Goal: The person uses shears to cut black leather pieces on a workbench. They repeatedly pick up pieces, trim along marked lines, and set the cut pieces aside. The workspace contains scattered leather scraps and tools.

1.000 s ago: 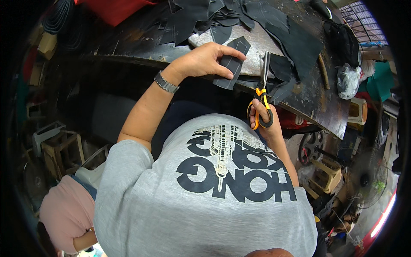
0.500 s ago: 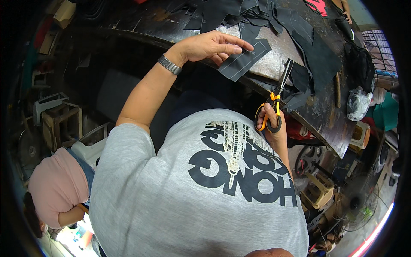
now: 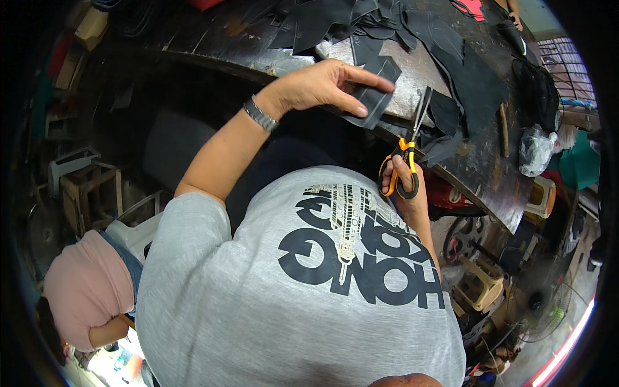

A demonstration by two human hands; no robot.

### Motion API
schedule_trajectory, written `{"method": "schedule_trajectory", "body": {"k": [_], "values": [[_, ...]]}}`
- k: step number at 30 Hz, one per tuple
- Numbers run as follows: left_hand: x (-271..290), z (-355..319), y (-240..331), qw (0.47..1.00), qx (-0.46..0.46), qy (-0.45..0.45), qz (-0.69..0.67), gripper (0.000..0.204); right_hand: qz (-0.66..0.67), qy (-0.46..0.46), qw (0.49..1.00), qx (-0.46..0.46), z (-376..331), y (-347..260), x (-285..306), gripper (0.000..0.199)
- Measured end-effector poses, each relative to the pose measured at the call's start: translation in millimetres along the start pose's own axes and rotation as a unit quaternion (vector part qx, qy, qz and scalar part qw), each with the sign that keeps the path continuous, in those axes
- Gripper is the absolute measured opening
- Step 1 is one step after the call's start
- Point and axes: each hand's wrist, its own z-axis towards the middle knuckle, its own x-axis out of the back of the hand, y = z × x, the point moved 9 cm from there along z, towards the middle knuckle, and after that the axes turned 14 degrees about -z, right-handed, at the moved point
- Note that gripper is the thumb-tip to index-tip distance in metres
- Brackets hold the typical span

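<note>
My left hand (image 3: 329,89), with a metal-band watch at the wrist, holds a black leather-like cut piece (image 3: 385,68) between thumb and fingers at the table's near edge. Pale lines are drawn on the piece, which is slightly smeared by motion. My right hand (image 3: 403,174) grips scissors (image 3: 407,147) with orange and black handles. Their blades point away from me, slightly apart, just right of the piece and not touching it. Beyond my left hand lies a heap of similar black cut pieces (image 3: 351,22).
The dark worktable (image 3: 219,42) carries a worn, pale metallic-looking board (image 3: 412,68). Larger black sheets (image 3: 480,87), a stick (image 3: 504,131) and a clear plastic bag (image 3: 537,151) lie to the right. A fan (image 3: 535,300) stands lower right. Another person in pink (image 3: 90,290) bends at lower left.
My left hand has moved slightly down, and the black piece has turned and drawn in closer under my fingers. My right hand with the scissors has shifted slightly left.
</note>
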Motion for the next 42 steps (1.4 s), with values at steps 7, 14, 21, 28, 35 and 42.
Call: {"method": "schedule_trajectory", "body": {"k": [7,14,21,28,35,42], "values": [[-16,24,29,0.974,-0.188,0.107,0.06,0.059,-0.106,-0.088,0.988,0.066,-7,-23,-13,0.044],[-20,22,20,0.959,-0.18,0.159,0.148,0.063,-0.173,-0.072,0.981,0.04,-11,-21,-13,0.043],[-24,20,15,0.953,-0.182,0.164,0.177,0.066,-0.154,-0.066,0.985,0.028,-13,-20,-17,0.045],[-24,18,13,0.949,-0.191,0.174,0.179,0.066,-0.167,-0.038,0.985,0.024,-14,-21,-14,0.044],[-22,19,13,0.948,-0.206,0.178,0.163,0.064,-0.164,-0.031,0.986,0.016,-14,-17,-13,0.043],[-22,19,12,0.949,-0.197,0.182,0.164,0.064,-0.146,-0.016,0.987,0.06,-13,-23,-17,0.04]]}}
